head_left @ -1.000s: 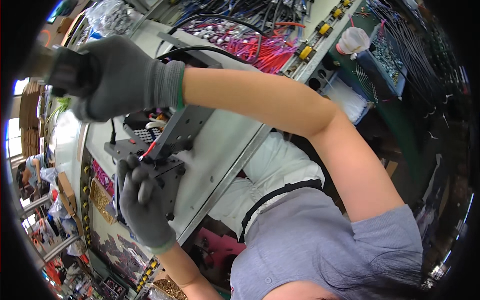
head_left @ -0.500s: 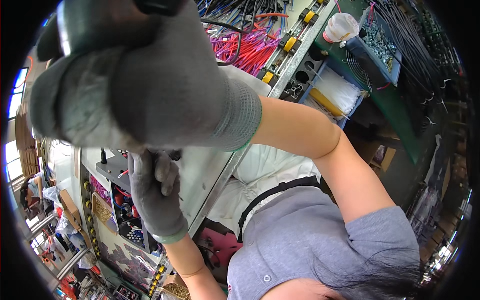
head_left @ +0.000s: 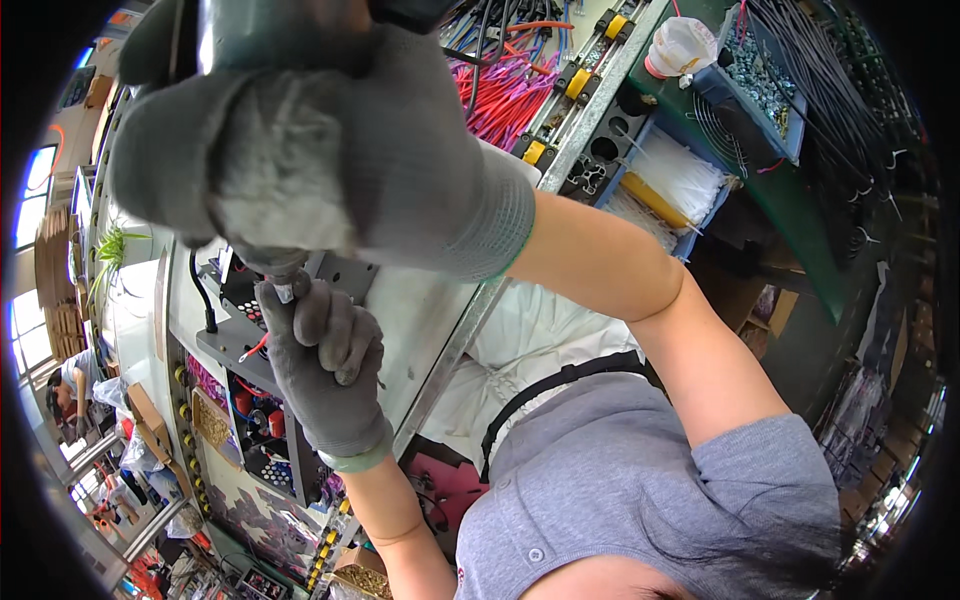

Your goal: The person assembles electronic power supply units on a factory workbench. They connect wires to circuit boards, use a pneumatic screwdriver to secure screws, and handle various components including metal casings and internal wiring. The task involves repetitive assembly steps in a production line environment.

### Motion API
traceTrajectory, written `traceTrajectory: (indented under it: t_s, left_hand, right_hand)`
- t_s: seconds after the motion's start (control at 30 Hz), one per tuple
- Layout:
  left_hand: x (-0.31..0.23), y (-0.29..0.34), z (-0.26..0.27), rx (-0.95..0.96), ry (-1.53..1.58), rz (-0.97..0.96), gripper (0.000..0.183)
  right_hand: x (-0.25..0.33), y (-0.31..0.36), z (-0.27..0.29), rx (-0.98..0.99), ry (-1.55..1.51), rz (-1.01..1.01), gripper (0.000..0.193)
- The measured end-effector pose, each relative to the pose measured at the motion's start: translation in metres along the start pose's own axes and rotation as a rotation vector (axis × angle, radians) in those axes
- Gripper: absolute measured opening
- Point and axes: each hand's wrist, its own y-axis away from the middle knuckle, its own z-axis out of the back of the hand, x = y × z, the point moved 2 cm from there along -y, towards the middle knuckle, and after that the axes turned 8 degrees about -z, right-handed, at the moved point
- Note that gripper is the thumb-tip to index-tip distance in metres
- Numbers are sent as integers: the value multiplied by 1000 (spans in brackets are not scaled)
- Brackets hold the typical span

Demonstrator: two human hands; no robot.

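My right hand [head_left: 270, 160], in a grey knit glove, wraps round a dark power screwdriver [head_left: 290, 45] with a shiny metal band; its body runs partly out of the upper edge. Below the fist its metal nose [head_left: 275, 262] points down, with a small silvery tip [head_left: 285, 293]. My left hand [head_left: 325, 365], gloved alike, is closed with its fingers curled. Its thumb and forefinger meet at that tip, and whatever they pinch is too small to make out. Just beside them is a dark metal housing [head_left: 235, 345] with perforated panels and a red wire [head_left: 257, 347] sticking out.
A metal-edged work table with yellow rollers [head_left: 577, 83] carries heaps of red and purple wires [head_left: 510, 95]. On the right are a blue bin of screws [head_left: 755, 90], white cable ties [head_left: 680, 175] and hanging black cables [head_left: 830, 110]. Another person [head_left: 75, 390] is at far left.
My right hand and the screwdriver have shifted right and slightly down. My left hand has moved slightly right. The tool's nose and tip now show at the left fingertips.
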Motion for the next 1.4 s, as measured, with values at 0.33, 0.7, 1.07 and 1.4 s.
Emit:
traceTrajectory:
  t_s: [0.33,0.7,1.07,1.4]
  left_hand:
    - [11,16,-5,23,-111,-126,29]
    - [-98,33,5,-353,-1505,-637,26]
    - [-98,35,37,-135,-1634,-414,24]
    - [-66,-15,23,-74,-1940,-578,17]
  right_hand:
    - [-10,13,12,133,-296,-112,38]
    - [41,4,-8,121,436,39,51]
    - [16,6,-9,36,203,-156,52]
    - [-5,5,-11,44,140,-157,46]
